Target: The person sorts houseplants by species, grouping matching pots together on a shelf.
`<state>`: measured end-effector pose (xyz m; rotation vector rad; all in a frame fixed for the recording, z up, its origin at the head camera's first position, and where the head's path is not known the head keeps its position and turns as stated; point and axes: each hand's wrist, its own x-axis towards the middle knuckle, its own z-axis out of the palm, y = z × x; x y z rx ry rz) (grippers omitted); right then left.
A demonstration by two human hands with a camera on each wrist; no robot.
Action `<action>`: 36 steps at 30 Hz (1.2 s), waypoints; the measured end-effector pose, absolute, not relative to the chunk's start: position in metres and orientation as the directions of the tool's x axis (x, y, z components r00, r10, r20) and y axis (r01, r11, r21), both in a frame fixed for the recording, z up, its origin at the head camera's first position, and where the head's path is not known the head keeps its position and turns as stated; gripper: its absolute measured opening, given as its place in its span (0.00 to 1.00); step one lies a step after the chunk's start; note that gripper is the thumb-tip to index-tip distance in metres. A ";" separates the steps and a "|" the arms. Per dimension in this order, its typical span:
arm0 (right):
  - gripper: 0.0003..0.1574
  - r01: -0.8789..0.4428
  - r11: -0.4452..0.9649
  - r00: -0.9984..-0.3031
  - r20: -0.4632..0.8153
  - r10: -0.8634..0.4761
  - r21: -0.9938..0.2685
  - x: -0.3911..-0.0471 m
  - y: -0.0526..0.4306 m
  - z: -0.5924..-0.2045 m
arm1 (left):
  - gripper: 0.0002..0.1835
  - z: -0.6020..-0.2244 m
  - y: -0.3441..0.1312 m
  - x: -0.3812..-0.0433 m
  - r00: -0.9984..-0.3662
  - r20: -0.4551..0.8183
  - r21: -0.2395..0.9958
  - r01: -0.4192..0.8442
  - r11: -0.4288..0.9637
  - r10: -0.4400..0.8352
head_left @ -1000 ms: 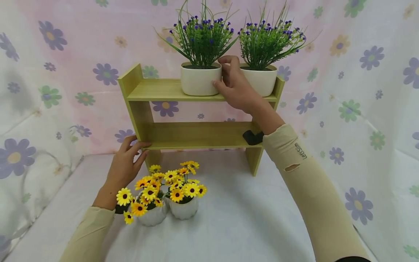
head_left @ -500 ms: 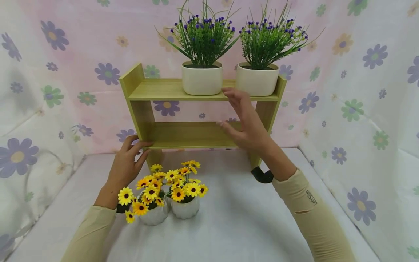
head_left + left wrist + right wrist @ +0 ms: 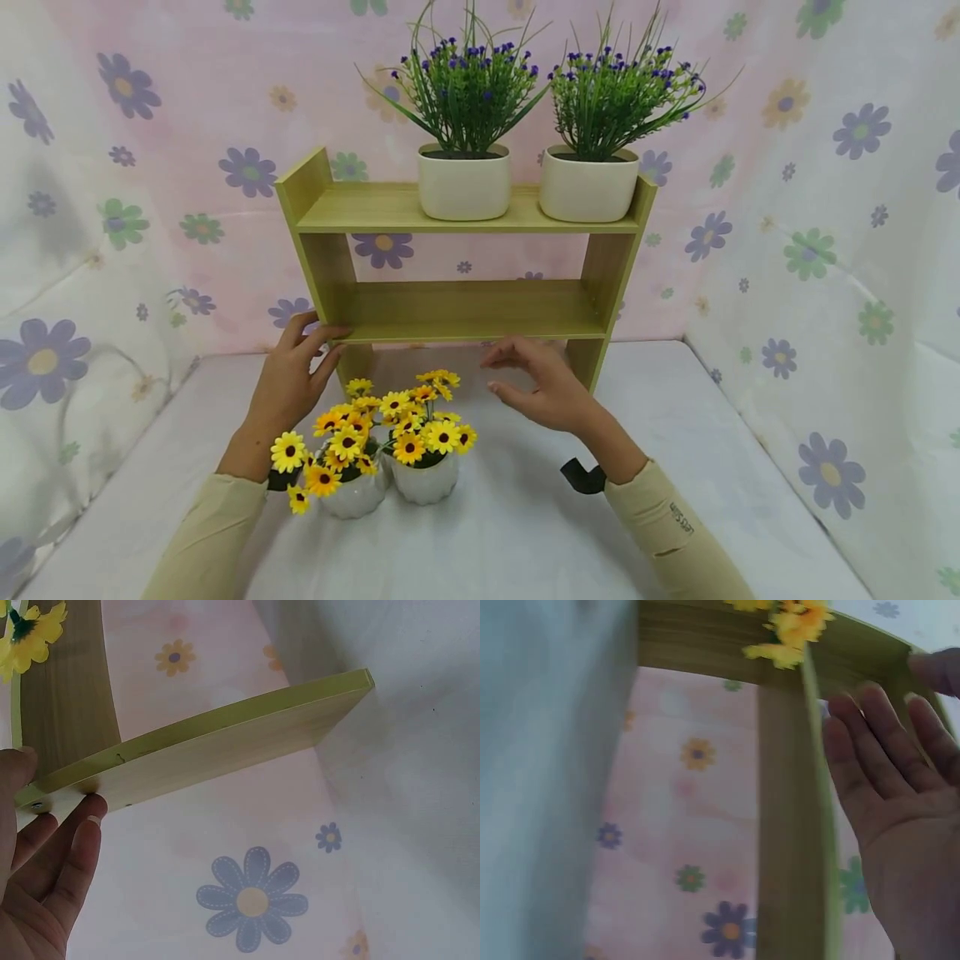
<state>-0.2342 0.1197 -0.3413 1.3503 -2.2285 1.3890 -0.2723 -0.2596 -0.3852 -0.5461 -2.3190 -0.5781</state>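
A two-tier wooden shelf [image 3: 465,227] stands at the back of the table. My left hand [image 3: 285,379] holds its left side panel near the lower board; in the left wrist view the thumb and the fingers [image 3: 79,855] lie on either side of the panel's edge. My right hand [image 3: 543,387] hovers before the lower board with bent, parted fingers and nothing between them. Two cream pots of purple-flowered grass, a left one [image 3: 464,185] and a right one [image 3: 587,187], sit on the top board. Yellow daisies in two white pots, one at left [image 3: 358,495] and one at right [image 3: 423,480], stand between my hands.
White cloth covers the table [image 3: 517,533]. A floral curtain [image 3: 187,275] hangs behind the shelf and along both sides. The shelf's lower board [image 3: 465,310] bears no pots. A black strap [image 3: 583,477] shows at my right wrist.
My right hand has let go of the left grass pot on the top board and come down toward the daisies. My left hand has stayed at the side panel.
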 end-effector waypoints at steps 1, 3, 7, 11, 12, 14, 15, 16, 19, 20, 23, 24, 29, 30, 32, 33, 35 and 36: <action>0.17 -0.764 0.164 -0.570 0.534 -0.625 -0.624 -0.239 0.120 -0.351 | 0.17 -0.386 -0.260 -0.272 -0.685 0.695 0.255 0.521 0.814 0.221; 0.17 -0.743 0.192 -0.571 0.458 -0.681 -0.641 -0.250 0.120 -0.370 | 0.17 -0.386 -0.260 -0.272 -0.688 0.692 0.256 0.518 0.817 0.219; 0.19 -0.703 0.228 -0.560 0.327 -0.761 -0.674 -0.266 0.116 -0.402 | 0.17 -0.387 -0.259 -0.272 -0.694 0.687 0.261 0.510 0.819 0.214; 0.24 -0.676 0.203 -0.516 0.259 -0.817 -0.708 -0.268 0.106 -0.421 | 0.17 -0.388 -0.259 -0.272 -0.691 0.689 0.258 0.517 0.816 0.220; 0.25 -0.670 0.193 -0.504 0.248 -0.828 -0.716 -0.268 0.103 -0.425 | 0.17 -0.389 -0.259 -0.272 -0.689 0.689 0.254 0.519 0.816 0.223; 0.28 -0.654 0.168 -0.480 0.233 -0.846 -0.737 -0.267 0.096 -0.431 | 0.18 -0.389 -0.260 -0.272 -0.685 0.693 0.252 0.523 0.814 0.225; 0.30 -0.645 0.160 -0.474 0.227 -0.851 -0.748 -0.266 0.093 -0.433 | 0.18 -0.389 -0.260 -0.272 -0.683 0.695 0.251 0.523 0.815 0.225; 0.31 -0.639 0.154 -0.470 0.224 -0.854 -0.754 -0.265 0.089 -0.435 | 0.18 -0.388 -0.260 -0.273 -0.682 0.697 0.251 0.524 0.814 0.224; 0.34 -0.634 0.174 -0.487 0.214 -0.847 -0.753 -0.263 0.082 -0.439 | 0.18 -0.388 -0.261 -0.273 -0.684 0.695 0.255 0.523 0.813 0.221; 0.35 -0.633 0.180 -0.495 0.215 -0.842 -0.753 -0.262 0.080 -0.440 | 0.18 -0.388 -0.261 -0.273 -0.685 0.694 0.256 0.521 0.814 0.221; 0.38 -0.635 0.197 -0.525 0.230 -0.819 -0.747 -0.259 0.076 -0.442 | 0.17 -0.388 -0.261 -0.273 -0.688 0.692 0.257 0.521 0.814 0.221; 0.38 -0.628 0.193 -0.532 0.236 -0.813 -0.754 -0.259 0.075 -0.442 | 0.17 -0.387 -0.261 -0.273 -0.689 0.691 0.258 0.520 0.815 0.221; 0.38 -0.633 0.199 -0.562 0.267 -0.783 -0.749 -0.256 0.072 -0.446 | 0.16 -0.386 -0.259 -0.272 -0.699 0.682 0.268 0.514 0.815 0.216; 0.38 -0.631 0.202 -0.568 0.269 -0.778 -0.749 -0.255 0.072 -0.446 | 0.16 -0.386 -0.259 -0.272 -0.700 0.680 0.269 0.513 0.815 0.217; 0.38 -0.631 0.206 -0.573 0.270 -0.774 -0.748 -0.255 0.072 -0.447 | 0.16 -0.386 -0.259 -0.272 -0.698 0.681 0.267 0.516 0.814 0.220; 0.38 -0.632 0.209 -0.575 0.270 -0.772 -0.747 -0.254 0.072 -0.446 | 0.16 -0.386 -0.259 -0.272 -0.697 0.682 0.266 0.517 0.814 0.220; 0.38 -0.631 0.212 -0.576 0.268 -0.772 -0.746 -0.253 0.073 -0.445 | 0.16 -0.386 -0.260 -0.271 -0.691 0.687 0.257 0.519 0.815 0.223; 0.38 -0.631 0.210 -0.575 0.269 -0.773 -0.746 -0.253 0.073 -0.444 | 0.16 -0.386 -0.260 -0.271 -0.688 0.690 0.254 0.520 0.816 0.224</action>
